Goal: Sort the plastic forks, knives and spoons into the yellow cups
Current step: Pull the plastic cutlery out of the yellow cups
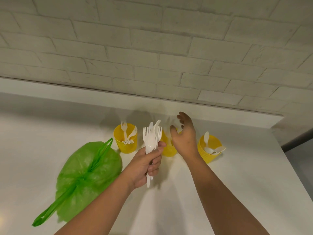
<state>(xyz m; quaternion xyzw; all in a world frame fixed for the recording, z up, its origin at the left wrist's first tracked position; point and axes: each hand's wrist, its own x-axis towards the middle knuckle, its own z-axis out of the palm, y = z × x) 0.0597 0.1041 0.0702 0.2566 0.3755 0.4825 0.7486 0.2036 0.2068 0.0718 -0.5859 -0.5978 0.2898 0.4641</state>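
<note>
Three yellow plastic cups [125,141] stand in a row on the white bench [237,167]. The left hand [145,164] grips a bunch of white plastic cutlery [150,141]; the right hand [184,136] hovers spread above the middle cup [166,150]. No writing is legible.

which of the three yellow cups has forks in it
The left cup, beside the green bag. Fork tines show in it; the right cup holds spoons, and the middle cup is mostly hidden.
</note>
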